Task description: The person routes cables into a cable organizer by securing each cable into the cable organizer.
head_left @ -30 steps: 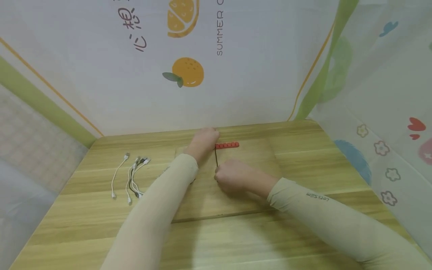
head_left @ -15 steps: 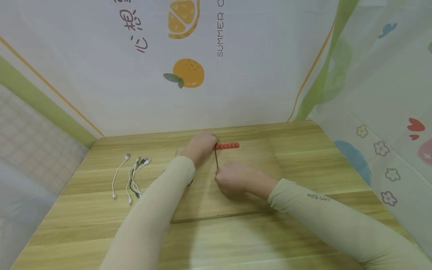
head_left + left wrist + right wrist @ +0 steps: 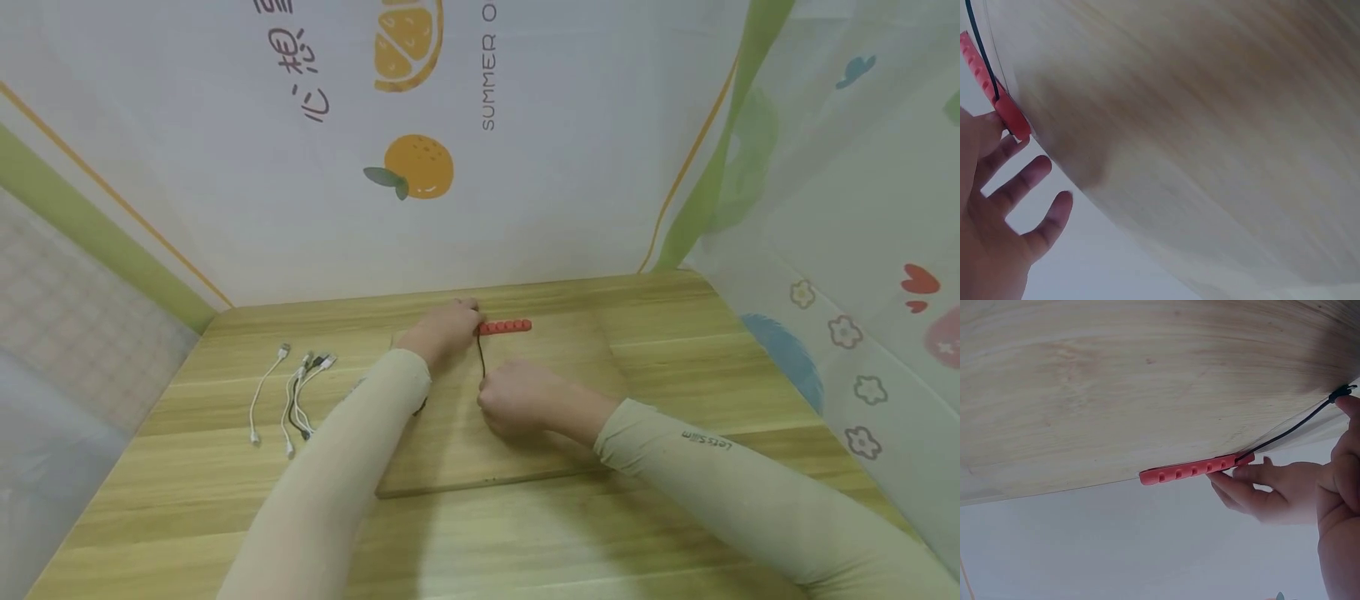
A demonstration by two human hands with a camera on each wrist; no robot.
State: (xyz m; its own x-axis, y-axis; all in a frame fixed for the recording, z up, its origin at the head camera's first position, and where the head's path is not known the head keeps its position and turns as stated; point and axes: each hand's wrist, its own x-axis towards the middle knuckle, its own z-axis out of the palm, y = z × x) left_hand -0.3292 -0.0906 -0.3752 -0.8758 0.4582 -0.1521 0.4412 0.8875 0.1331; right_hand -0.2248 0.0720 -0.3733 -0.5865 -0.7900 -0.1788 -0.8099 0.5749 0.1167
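A red strip with a row of notches point(image 3: 507, 327) lies near the back of the wooden board point(image 3: 450, 467). At its left end, my left hand point(image 3: 442, 327) pinches the strip point(image 3: 1013, 119) between thumb and index finger, the other fingers spread apart in the left wrist view. A black cable point(image 3: 1291, 429) runs through the strip near that end and is drawn toward me. My right hand point(image 3: 521, 398), fingers curled, pinches the cable's near end point(image 3: 1341, 394) above the board. Whether the left fingertips also touch the cable cannot be told.
Several white and dark short cables point(image 3: 294, 400) lie together on the table point(image 3: 187, 500) left of my left forearm, with a single white cable point(image 3: 257, 404) beside them. A small dark cable piece point(image 3: 420, 407) shows by my left sleeve. A printed curtain point(image 3: 562, 167) hangs behind the table.
My left hand has come slightly down and left at the strip's end, its fingers looking less bunched. The right hand has barely moved and still holds the black cable.
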